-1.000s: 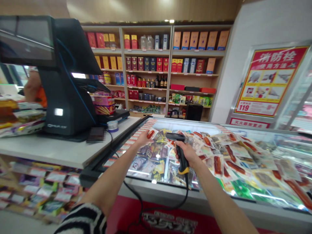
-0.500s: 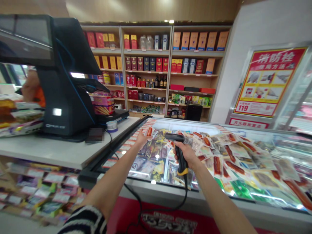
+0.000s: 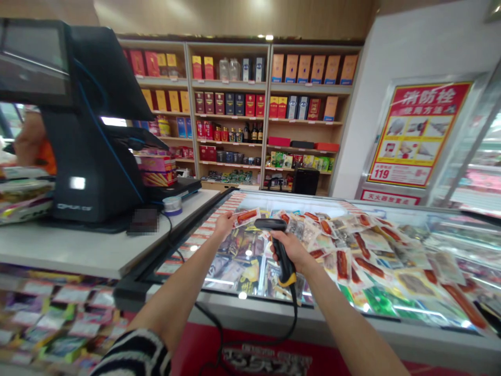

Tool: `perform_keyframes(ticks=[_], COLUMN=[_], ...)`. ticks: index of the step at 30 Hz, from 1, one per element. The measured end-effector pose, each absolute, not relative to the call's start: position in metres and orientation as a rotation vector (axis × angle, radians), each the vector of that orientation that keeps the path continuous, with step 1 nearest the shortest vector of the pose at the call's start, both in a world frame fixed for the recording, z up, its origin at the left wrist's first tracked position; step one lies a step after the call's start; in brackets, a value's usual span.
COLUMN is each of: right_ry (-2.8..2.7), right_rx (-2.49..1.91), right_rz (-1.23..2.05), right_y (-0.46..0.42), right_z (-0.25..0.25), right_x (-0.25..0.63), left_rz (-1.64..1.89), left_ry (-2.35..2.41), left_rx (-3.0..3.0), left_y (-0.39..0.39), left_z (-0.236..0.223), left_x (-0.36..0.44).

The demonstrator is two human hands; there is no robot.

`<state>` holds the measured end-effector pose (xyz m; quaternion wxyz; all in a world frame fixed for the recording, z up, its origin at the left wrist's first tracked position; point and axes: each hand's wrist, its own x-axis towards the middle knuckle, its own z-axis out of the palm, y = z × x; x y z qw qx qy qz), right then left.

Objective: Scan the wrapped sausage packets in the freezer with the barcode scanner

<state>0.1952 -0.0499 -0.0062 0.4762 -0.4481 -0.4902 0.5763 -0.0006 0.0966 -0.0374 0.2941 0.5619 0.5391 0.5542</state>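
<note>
My left hand (image 3: 224, 224) pinches a clear packet with a red sausage (image 3: 246, 215) and holds it flat above the freezer lid. My right hand (image 3: 291, 249) grips the handle of a black barcode scanner (image 3: 276, 235) with a yellow band, its head just right of the packet. The scanner's black cable (image 3: 250, 339) hangs down in front of the freezer. Many more sausage packets (image 3: 352, 256) lie spread over the glass lid.
A glass-topped chest freezer (image 3: 274, 313) fills the front. A black checkout terminal (image 3: 78, 130) stands on the white counter (image 3: 78, 250) at left, with another person's arm (image 3: 29, 141) behind it. Shelves of boxes and bottles (image 3: 242, 109) line the back wall. A red poster (image 3: 417, 133) hangs at right.
My left hand has turned the sausage packet from upright to flat and held it closer to the scanner head. The view has shifted slightly right.
</note>
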Motion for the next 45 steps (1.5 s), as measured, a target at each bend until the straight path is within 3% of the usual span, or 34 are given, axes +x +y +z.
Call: perform_keyframes(ticks=[14,29,35,42,45], right_ry=[-1.013,-0.759,-0.839,-1.173,-1.25], right_rx=[-1.092,-1.066,-1.087,-1.305,-1.381], right_rz=[1.317,1.167,1.039,0.468,0.418], right_y=[-0.046,-0.063,-0.05,-0.002,0.011], right_z=[0.004,0.016,0.0,-0.018,-0.021], right_x=[0.233,0.302,0.275,0.177,0.134], left_rz=[1.488,1.268,1.286,1.04,1.102], left_ry=[1.287,0.952,0.887,0.648,0.789], left_rx=[1.404,1.247,1.172,1.112,1.075], left_y=[0.101,0.067,0.047,-0.003,-0.009], left_z=[-0.02,-0.013,-0.011,-0.02,-0.024], left_x=[0.026,0.193,0.156,0.08,0.061])
